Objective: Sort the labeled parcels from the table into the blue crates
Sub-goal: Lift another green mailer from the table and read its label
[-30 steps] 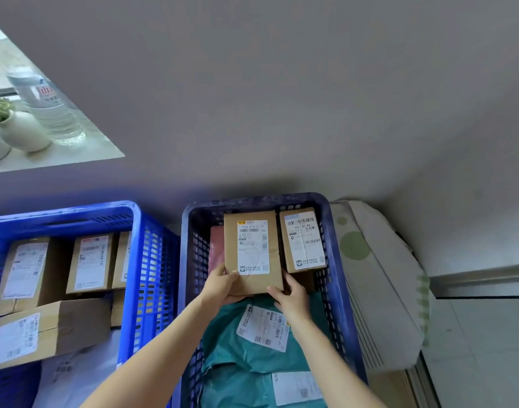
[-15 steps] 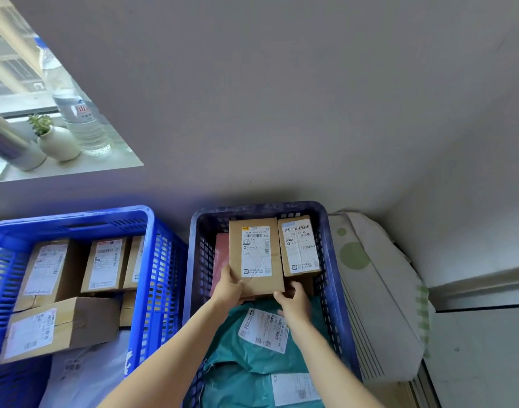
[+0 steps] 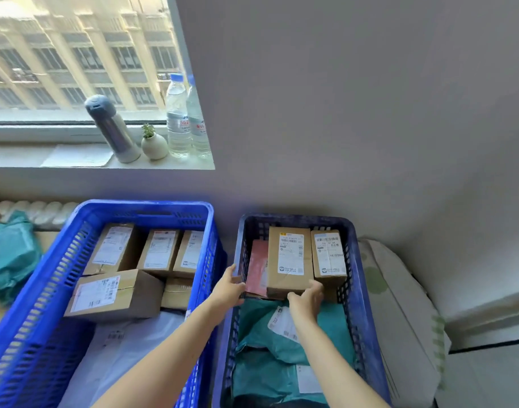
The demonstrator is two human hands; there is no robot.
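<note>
A: Right hand?
B: Low in the right crate. Curled round the near edge of the box. Fingers bent and close together at the near right corner, thumb out to the left along the same edge.
A: And the box?
B: Just beyond those fingertips, flat, label up, at the crate's far end. Touching a second box on the little-finger side. Overlapping a pink parcel on the thumb side.
A: Under the wrist?
B: Teal bags with white labels, filling the crate's near half.
A: Left hand?
B: Apart from the box, at the same crate's left wall. Fingers straight and pressed together, pointing away along the wall. Thumb spread toward the pink parcel's near corner. Touching wall or parcel? Cannot tell.
A: Past the back of that hand?
B: Left crate, brighter blue, just beside the other. Cartons inside, labels up, over a white bag.
A: Far beyond the fingertips?
B: Flask, small pot and two bottles on a sill, well apart from both hands.
</note>
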